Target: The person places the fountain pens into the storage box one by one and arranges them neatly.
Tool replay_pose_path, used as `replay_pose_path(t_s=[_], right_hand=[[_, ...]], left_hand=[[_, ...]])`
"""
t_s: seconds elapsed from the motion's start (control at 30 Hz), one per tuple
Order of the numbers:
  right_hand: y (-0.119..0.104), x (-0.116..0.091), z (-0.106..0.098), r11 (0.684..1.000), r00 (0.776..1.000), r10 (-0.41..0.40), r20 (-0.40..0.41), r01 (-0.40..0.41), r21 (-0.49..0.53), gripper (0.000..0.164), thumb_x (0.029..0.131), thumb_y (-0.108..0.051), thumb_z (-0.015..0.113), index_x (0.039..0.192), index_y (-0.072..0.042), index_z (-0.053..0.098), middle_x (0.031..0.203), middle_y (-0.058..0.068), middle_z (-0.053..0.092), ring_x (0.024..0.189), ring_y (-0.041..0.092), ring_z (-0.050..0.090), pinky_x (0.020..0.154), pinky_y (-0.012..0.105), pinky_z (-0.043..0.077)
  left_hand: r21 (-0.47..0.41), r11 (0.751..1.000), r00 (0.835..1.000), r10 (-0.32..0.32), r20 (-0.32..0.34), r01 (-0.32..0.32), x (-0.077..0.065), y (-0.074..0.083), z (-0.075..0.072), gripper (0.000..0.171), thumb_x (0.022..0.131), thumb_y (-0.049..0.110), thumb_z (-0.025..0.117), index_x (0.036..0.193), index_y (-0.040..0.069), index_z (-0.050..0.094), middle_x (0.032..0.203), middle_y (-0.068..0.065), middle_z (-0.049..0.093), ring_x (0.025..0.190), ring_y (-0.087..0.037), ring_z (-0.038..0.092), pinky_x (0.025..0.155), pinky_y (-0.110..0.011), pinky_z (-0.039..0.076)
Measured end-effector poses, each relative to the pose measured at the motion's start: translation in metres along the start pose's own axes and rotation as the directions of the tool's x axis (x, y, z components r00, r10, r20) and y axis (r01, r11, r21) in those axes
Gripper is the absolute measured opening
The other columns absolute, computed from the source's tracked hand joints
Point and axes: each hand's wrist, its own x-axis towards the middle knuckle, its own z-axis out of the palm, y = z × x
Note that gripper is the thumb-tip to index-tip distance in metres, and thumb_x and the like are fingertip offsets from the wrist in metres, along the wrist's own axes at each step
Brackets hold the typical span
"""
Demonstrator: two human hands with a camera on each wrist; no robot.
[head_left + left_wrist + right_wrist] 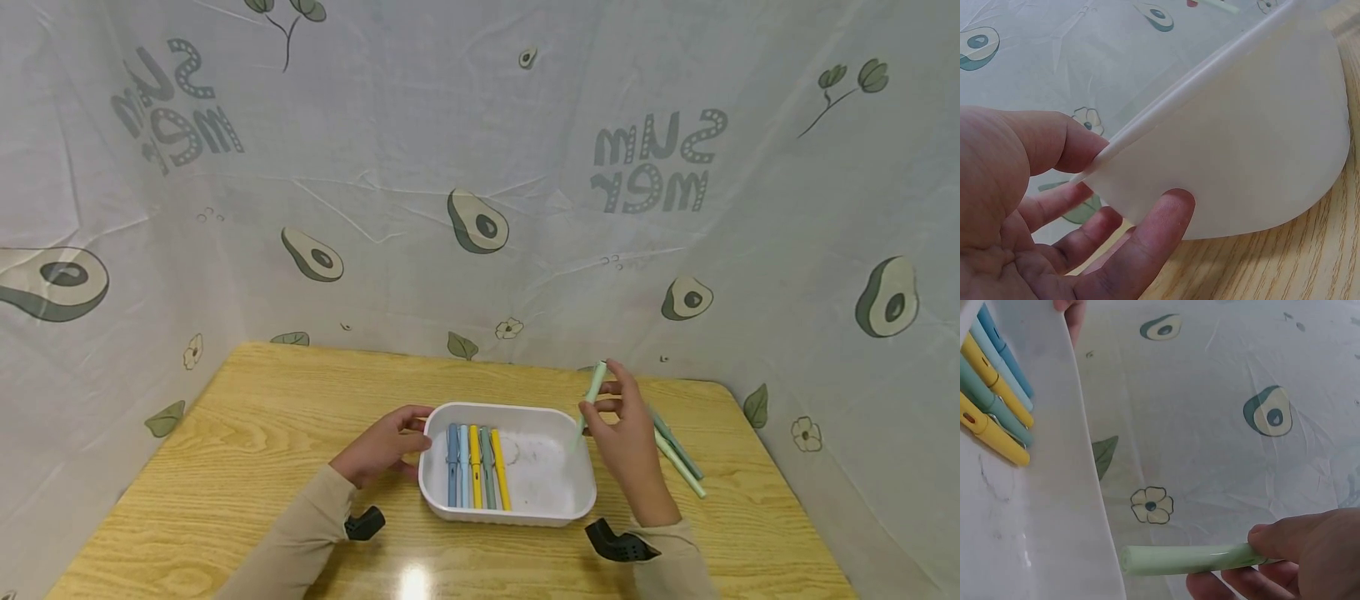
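My left hand holds the left end of a white plastic tray. In the left wrist view, the thumb lies on the tray's rim and a fingertip touches its outer wall. My right hand pinches a light green pen between thumb and fingers. That pen is tilted over the right end of the tray. Inside the tray, on the left, several pens lie side by side: a blue pen, a light blue pen, a yellow pen, a grey-green pen and another yellow one.
To the right of my right hand, a light green pen and a dark green pen lie on the wooden table. A printed curtain hangs behind and beside the table. Each sleeve carries a black wrist mount.
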Motion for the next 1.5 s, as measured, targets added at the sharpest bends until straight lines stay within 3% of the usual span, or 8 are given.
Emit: replay_pose_path(t_s=[0.2, 0.63, 1.03, 1.5], right_hand=[[-0.002, -0.001, 0.008, 0.999, 0.997, 0.052, 0.06, -0.053, 0.008, 0.077, 0.097, -0.001, 0.069, 0.162, -0.016, 0.029, 0.132, 0.016, 0.052, 0.107, 0.031, 0.063, 0.067, 0.029, 0.063], [-0.003, -0.007, 0.025, 0.994, 0.982, 0.108, 0.156, -0.11, 0.001, 0.077, 0.097, -0.001, 0.069, 0.161, -0.018, 0.031, 0.129, 0.016, 0.05, 0.106, 0.031, 0.059, 0.065, 0.037, 0.064], [-0.001, -0.008, 0.031, 0.991, 0.975, 0.137, 0.172, -0.136, -0.016, 0.076, 0.097, 0.0, 0.068, 0.161, -0.019, 0.031, 0.128, 0.016, 0.05, 0.104, 0.031, 0.06, 0.065, 0.041, 0.064], [-0.001, -0.011, 0.037, 0.99, 0.967, 0.141, 0.213, -0.137, -0.037, 0.073, 0.096, 0.003, 0.069, 0.159, -0.016, 0.035, 0.125, 0.016, 0.052, 0.096, 0.026, 0.059, 0.059, 0.036, 0.062]], left_hand=[[-0.004, 1.0, 1.0, -0.003, -0.008, 0.003, 0.001, 0.001, 0.001, 0.052, 0.1, 0.006, 0.063, 0.15, 0.005, 0.048, 0.131, -0.022, 0.053, 0.105, -0.03, 0.063, 0.077, -0.045, 0.065], [-0.019, 1.0, 1.0, -0.006, 0.004, 0.006, 0.001, 0.0, 0.0, 0.052, 0.1, 0.006, 0.063, 0.15, 0.004, 0.048, 0.131, -0.023, 0.053, 0.104, -0.029, 0.063, 0.077, -0.044, 0.064], [-0.039, 0.999, 1.0, 0.009, 0.023, -0.008, 0.0, 0.001, 0.0, 0.052, 0.101, 0.005, 0.061, 0.151, 0.002, 0.045, 0.132, -0.025, 0.052, 0.105, -0.029, 0.063, 0.078, -0.045, 0.064], [-0.058, 0.998, 1.0, 0.009, 0.027, -0.007, 0.0, 0.0, -0.001, 0.052, 0.101, 0.005, 0.061, 0.15, 0.003, 0.046, 0.133, -0.026, 0.051, 0.106, -0.031, 0.063, 0.08, -0.046, 0.064]])
